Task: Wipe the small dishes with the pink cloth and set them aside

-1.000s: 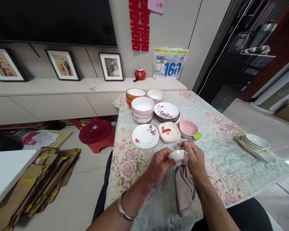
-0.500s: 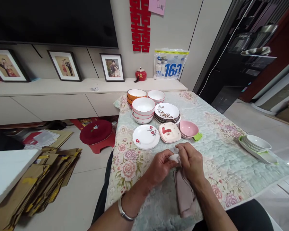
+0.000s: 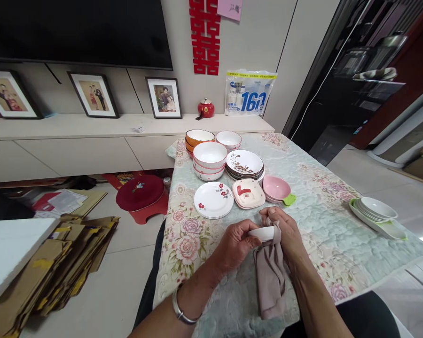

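Between my hands is a small white dish point(image 3: 262, 233), seen nearly edge-on. My left hand point(image 3: 238, 241) pinches its left edge, thumb in front. My right hand point(image 3: 284, 230) is closed round a mauve cloth point(image 3: 270, 281) and presses it over the dish's right side; the cloth's end hangs down in front. Just beyond my hands lie a white flowered plate point(image 3: 213, 200), a square pinkish dish point(image 3: 248, 194) with a red mark, and pink bowls point(image 3: 277, 187) with a green leaf-shaped handle.
Farther back stand white bowls point(image 3: 210, 157), orange bowls point(image 3: 199, 137) and brown-patterned plates point(image 3: 245, 163), all stacked. Small white dishes point(image 3: 378, 208) sit on a green-edged tray at the right edge of the flowered tablecloth point(image 3: 186, 249). A red stool point(image 3: 141, 195) and flattened cardboard point(image 3: 63, 263) are on the left.
My right hand has shifted slightly right and turned, showing more of the white dish and the cloth around its edge. The left hand stays almost in place.
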`<state>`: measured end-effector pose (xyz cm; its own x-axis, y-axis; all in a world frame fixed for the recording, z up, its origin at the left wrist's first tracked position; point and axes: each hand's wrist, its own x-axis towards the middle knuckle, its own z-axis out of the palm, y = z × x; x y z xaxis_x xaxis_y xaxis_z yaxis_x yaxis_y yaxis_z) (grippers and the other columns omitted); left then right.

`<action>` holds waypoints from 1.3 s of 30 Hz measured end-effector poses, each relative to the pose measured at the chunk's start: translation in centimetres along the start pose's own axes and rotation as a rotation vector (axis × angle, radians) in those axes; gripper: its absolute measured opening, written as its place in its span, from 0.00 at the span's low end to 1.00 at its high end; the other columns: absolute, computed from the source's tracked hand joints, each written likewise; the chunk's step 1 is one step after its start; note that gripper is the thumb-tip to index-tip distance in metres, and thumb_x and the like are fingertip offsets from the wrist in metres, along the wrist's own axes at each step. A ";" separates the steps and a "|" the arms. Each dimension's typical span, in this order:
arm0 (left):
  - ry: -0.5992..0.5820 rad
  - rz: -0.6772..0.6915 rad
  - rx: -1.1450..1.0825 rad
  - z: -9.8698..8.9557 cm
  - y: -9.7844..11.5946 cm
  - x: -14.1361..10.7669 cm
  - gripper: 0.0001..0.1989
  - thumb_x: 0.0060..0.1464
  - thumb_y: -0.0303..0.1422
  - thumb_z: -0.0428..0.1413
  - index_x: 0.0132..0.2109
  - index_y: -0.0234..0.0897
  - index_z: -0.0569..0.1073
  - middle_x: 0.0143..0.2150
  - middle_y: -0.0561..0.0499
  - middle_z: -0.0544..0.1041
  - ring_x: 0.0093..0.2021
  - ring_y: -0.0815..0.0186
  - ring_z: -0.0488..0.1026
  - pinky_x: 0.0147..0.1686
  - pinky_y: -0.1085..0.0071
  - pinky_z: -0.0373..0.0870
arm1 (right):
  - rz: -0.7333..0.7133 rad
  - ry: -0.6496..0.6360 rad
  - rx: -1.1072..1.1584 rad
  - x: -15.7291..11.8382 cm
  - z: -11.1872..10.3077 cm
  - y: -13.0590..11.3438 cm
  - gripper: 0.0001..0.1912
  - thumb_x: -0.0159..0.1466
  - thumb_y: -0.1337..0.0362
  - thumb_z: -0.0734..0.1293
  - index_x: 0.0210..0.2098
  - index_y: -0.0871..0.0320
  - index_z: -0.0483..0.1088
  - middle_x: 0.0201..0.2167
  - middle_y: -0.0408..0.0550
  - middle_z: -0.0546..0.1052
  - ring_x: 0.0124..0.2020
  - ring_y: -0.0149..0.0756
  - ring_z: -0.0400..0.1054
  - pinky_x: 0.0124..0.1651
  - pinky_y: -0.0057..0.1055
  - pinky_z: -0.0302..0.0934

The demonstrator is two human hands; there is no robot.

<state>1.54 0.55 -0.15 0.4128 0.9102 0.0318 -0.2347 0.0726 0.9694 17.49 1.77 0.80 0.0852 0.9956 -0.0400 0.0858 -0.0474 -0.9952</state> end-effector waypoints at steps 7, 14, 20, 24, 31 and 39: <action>0.018 -0.042 -0.061 0.0 -0.1 0.1 0.16 0.44 0.41 0.65 0.31 0.33 0.72 0.25 0.55 0.68 0.27 0.71 0.59 0.29 0.73 0.55 | -0.470 0.370 -0.487 0.1 0.0 0.5 0.21 0.67 0.52 0.59 0.49 0.58 0.74 0.43 0.54 0.75 0.48 0.46 0.66 0.50 0.43 0.60; 0.019 -0.036 -0.067 0.2 0.3 0.1 0.15 0.44 0.40 0.65 0.31 0.34 0.71 0.26 0.56 0.67 0.27 0.71 0.59 0.29 0.73 0.55 | -0.373 0.317 -0.397 -0.9 0.5 0.9 0.19 0.70 0.53 0.57 0.43 0.57 0.75 0.26 0.43 0.74 0.25 0.33 0.67 0.29 0.29 0.59; 0.018 0.023 0.060 0.0 -0.1 0.0 0.10 0.50 0.36 0.61 0.32 0.36 0.70 0.26 0.55 0.67 0.29 0.69 0.61 0.31 0.72 0.58 | -0.494 0.297 -0.491 -1.5 1.2 0.6 0.16 0.71 0.58 0.56 0.42 0.57 0.74 0.24 0.42 0.74 0.22 0.32 0.67 0.26 0.28 0.60; 0.006 0.185 0.387 0.0 -0.4 -0.3 0.05 0.55 0.32 0.56 0.31 0.37 0.70 0.29 0.53 0.69 0.32 0.65 0.64 0.36 0.69 0.60 | -0.701 0.242 -0.652 -1.9 1.5 0.4 0.13 0.70 0.63 0.58 0.44 0.57 0.73 0.30 0.46 0.78 0.28 0.34 0.72 0.33 0.30 0.64; 0.021 0.094 0.184 0.6 0.1 -0.5 0.05 0.52 0.33 0.59 0.32 0.36 0.71 0.29 0.52 0.72 0.31 0.64 0.68 0.36 0.67 0.65 | -0.461 0.173 -0.438 -1.5 1.2 -0.1 0.15 0.69 0.57 0.59 0.43 0.56 0.74 0.26 0.44 0.75 0.23 0.32 0.67 0.28 0.29 0.61; 0.010 -0.168 -0.469 0.6 0.1 -0.2 0.20 0.39 0.41 0.70 0.33 0.33 0.71 0.31 0.49 0.77 0.32 0.65 0.73 0.31 0.68 0.72 | -0.048 0.038 0.172 0.1 0.2 -0.2 0.21 0.64 0.47 0.63 0.42 0.59 0.72 0.17 0.36 0.60 0.17 0.28 0.53 0.19 0.27 0.49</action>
<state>1.97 0.17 0.09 0.4706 0.8741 -0.1202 -0.5371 0.3919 0.7469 17.26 1.88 0.97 0.1229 0.9924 0.0081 -0.0803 0.0181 -0.9966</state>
